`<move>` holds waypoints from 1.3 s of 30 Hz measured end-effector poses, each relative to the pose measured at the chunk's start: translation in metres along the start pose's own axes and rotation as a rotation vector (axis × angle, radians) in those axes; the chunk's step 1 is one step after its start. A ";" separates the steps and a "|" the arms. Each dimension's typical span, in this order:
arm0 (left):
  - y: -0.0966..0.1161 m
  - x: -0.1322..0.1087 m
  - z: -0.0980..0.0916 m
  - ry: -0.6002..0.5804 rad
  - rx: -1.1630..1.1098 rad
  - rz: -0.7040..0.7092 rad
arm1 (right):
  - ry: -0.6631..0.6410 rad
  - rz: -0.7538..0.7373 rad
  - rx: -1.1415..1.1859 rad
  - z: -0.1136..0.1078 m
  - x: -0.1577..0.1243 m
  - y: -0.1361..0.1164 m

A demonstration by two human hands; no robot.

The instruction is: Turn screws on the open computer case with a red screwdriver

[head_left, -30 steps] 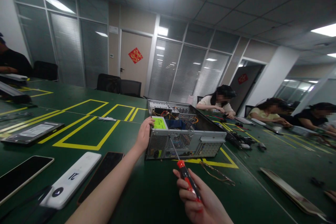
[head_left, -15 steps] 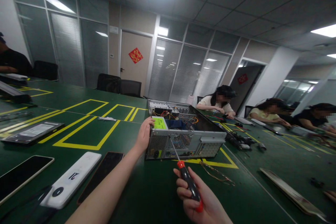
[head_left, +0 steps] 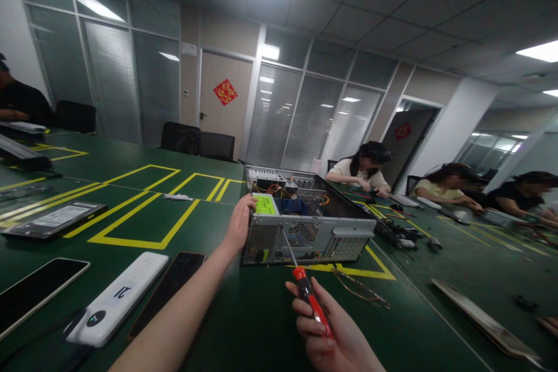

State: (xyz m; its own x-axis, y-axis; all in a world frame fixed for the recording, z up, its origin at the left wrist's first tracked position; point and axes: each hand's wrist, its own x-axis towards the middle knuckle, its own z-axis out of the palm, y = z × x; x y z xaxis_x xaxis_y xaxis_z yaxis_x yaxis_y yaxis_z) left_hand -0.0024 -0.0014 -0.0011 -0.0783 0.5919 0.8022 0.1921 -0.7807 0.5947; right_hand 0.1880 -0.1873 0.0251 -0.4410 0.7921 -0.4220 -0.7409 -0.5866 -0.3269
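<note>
An opened computer case [head_left: 329, 238] lies on the table, its rear panel facing me. Inside it, coloured cables and a power supply [head_left: 264, 204] with a yellow-green label are visible. My left hand [head_left: 239, 224] grips the case's left rear corner, fingertips curled over the top edge beside the power supply. In my right hand [head_left: 320, 325] is a red and black screwdriver [head_left: 314, 302], its handle wrapped by the fingers. The shaft points up and away, and its tip meets the rear panel near the vent holes; whether it sits on a screw is too small to tell.
Left of me lie a hard drive [head_left: 56, 220], a phone [head_left: 41, 290], a white device marked 21 [head_left: 124, 296] and a dark phone [head_left: 168, 290]. Eyeglasses [head_left: 360, 288] rest before the case. Cables and black parts [head_left: 399, 232] lie right. Several people sit around the table.
The screwdriver has turned in my right hand: its red stripe now faces me where black showed before. My right fingers have shifted slightly on the handle. My left hand and the case stay put.
</note>
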 end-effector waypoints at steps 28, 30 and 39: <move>0.000 0.000 0.000 0.000 -0.014 -0.008 | 0.175 -0.074 -0.067 0.002 0.004 0.004; -0.001 0.000 0.000 0.004 -0.015 -0.007 | 0.127 -0.042 -0.100 0.001 0.003 0.003; -0.002 0.000 0.001 0.006 -0.008 -0.004 | -0.011 -0.029 0.029 -0.003 0.002 0.004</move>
State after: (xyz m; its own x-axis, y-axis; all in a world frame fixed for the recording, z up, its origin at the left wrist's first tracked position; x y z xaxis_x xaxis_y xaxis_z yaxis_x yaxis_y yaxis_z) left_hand -0.0019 0.0002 -0.0023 -0.0847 0.5939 0.8001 0.1839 -0.7798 0.5984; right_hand 0.1856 -0.1887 0.0201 -0.4248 0.8105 -0.4033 -0.7678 -0.5586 -0.3137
